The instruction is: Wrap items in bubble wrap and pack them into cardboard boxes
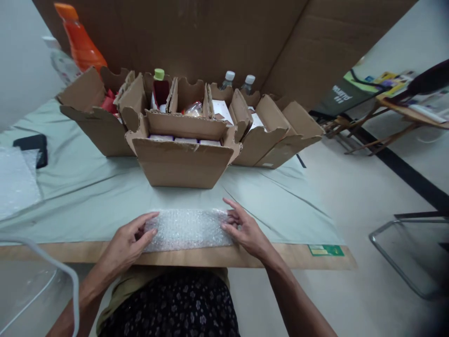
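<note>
A flat rectangle of clear bubble wrap [189, 229] lies at the front edge of the table, directly before me. My left hand [131, 238] grips its left end, thumb over the top and the other fingers partly hidden behind the edge. At the opposite end, my right hand [245, 230] holds the wrap between thumb and curled fingers, with its index finger lifted away. Just beyond the wrap stands an open cardboard box [184, 164] with several pale-topped packs [185, 140] inside.
Behind it, a row of open cardboard boxes [98, 128] holds bottles and packets. An orange bottle [82, 44] stands back left. More bubble wrap [17, 182] and a black phone-like object [33, 147] lie left. A white cable [66, 269] loops at lower left; a metal-framed chair [389, 264] stands right.
</note>
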A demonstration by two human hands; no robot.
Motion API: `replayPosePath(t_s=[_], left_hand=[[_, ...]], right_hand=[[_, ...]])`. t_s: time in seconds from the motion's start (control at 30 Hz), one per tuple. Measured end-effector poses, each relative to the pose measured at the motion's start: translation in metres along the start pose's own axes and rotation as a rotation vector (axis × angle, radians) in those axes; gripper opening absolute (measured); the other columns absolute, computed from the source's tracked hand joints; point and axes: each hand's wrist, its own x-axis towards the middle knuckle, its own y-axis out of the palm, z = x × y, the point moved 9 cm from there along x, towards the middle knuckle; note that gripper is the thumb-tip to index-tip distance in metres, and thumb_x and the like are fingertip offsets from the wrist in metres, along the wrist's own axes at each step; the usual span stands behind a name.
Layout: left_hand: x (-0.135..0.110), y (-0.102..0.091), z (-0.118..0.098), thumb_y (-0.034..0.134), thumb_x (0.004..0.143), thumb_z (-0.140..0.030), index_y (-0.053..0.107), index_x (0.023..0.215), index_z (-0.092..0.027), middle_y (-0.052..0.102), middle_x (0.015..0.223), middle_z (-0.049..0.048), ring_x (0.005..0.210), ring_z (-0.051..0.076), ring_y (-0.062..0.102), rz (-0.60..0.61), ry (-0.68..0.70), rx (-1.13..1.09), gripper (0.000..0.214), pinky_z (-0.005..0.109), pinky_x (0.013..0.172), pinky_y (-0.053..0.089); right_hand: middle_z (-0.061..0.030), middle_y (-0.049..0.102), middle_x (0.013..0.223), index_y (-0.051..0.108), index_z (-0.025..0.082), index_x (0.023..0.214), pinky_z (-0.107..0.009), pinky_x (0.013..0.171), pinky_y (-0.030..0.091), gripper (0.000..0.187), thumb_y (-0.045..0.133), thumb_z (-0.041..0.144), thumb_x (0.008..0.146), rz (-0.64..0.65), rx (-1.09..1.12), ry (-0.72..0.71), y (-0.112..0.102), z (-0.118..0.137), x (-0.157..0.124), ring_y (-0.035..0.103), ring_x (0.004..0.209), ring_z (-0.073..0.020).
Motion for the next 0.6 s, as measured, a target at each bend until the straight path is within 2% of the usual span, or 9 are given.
replayPosePath(t_s=[0.07,0.13,0.23,0.3,0.4,0.47,0.53,0.6], left_hand=[[0.000,0.005,-0.007,0.060,0.085,-0.041,0.079,0.101,-0.026,0.073,0.083,0.0040,0.068,0.019,0.065,-0.003,0.096,0.055,0.029,0.031,0.064,0.054],[-0.002,0.009,-0.019,0.058,0.085,-0.034,0.079,0.091,-0.027,0.077,0.085,0.0049,0.076,0.023,0.071,-0.012,0.203,0.083,0.023,0.034,0.071,0.058],[-0.012,0.003,-0.049,0.057,0.087,-0.024,0.078,0.088,-0.028,0.079,0.083,0.0028,0.079,0.022,0.075,-0.082,0.381,0.092,0.022,0.033,0.075,0.061],[-0.023,-0.017,-0.076,0.058,0.089,-0.020,0.077,0.093,-0.029,0.079,0.087,0.0018,0.082,0.022,0.075,-0.231,0.496,0.123,0.021,0.033,0.077,0.061],[-0.031,-0.060,-0.116,0.063,0.089,-0.018,0.076,0.107,-0.029,0.079,0.103,0.0016,0.090,0.021,0.074,-0.578,0.563,0.267,0.025,0.036,0.085,0.060],[-0.027,-0.084,-0.143,0.067,0.087,-0.016,0.072,0.120,-0.026,0.077,0.115,0.0030,0.097,0.021,0.073,-0.787,0.606,0.370,0.035,0.038,0.093,0.058],[-0.010,-0.098,-0.169,0.069,0.086,-0.016,0.067,0.130,-0.018,0.074,0.123,0.0072,0.112,0.023,0.070,-0.879,0.701,0.399,0.044,0.040,0.104,0.053],[0.021,-0.105,-0.187,0.065,0.089,-0.019,0.066,0.130,-0.010,0.072,0.126,0.0111,0.123,0.024,0.065,-0.818,0.765,0.350,0.042,0.042,0.112,0.047]], right_hand=[[-0.0069,0.075,0.110,0.067,0.025,0.133,-0.040,0.090,0.058,0.045,0.067,0.023,0.088,0.071,-0.091,-0.072,0.009,0.008,-0.008,0.071,0.098,-0.0220],[-0.0060,0.079,0.108,0.076,0.026,0.114,-0.044,0.092,0.058,0.028,0.064,0.019,0.090,0.123,-0.203,-0.150,0.019,0.020,-0.015,0.072,0.101,-0.0250],[-0.0038,0.080,0.095,0.077,0.026,0.108,-0.041,0.083,0.061,0.028,0.057,0.014,0.094,0.088,-0.314,-0.316,0.017,0.054,-0.023,0.073,0.088,-0.0237],[-0.0042,0.080,0.096,0.075,0.026,0.113,-0.039,0.080,0.061,0.031,0.055,0.011,0.095,-0.009,-0.322,-0.475,0.000,0.090,-0.029,0.072,0.087,-0.0228],[-0.0055,0.078,0.108,0.072,0.030,0.122,-0.036,0.081,0.061,0.038,0.058,0.008,0.095,-0.226,-0.321,-0.676,-0.044,0.149,-0.032,0.072,0.095,-0.0223],[-0.0033,0.077,0.113,0.070,0.034,0.126,-0.037,0.087,0.060,0.043,0.060,0.006,0.093,-0.378,-0.354,-0.760,-0.072,0.181,-0.022,0.072,0.100,-0.0220],[-0.0012,0.077,0.117,0.072,0.034,0.126,-0.039,0.095,0.058,0.042,0.060,0.009,0.094,-0.481,-0.379,-0.792,-0.095,0.203,0.003,0.071,0.105,-0.0228],[-0.0014,0.076,0.117,0.074,0.029,0.124,-0.041,0.098,0.056,0.037,0.059,0.013,0.094,-0.484,-0.360,-0.762,-0.110,0.210,0.042,0.070,0.109,-0.0238]])
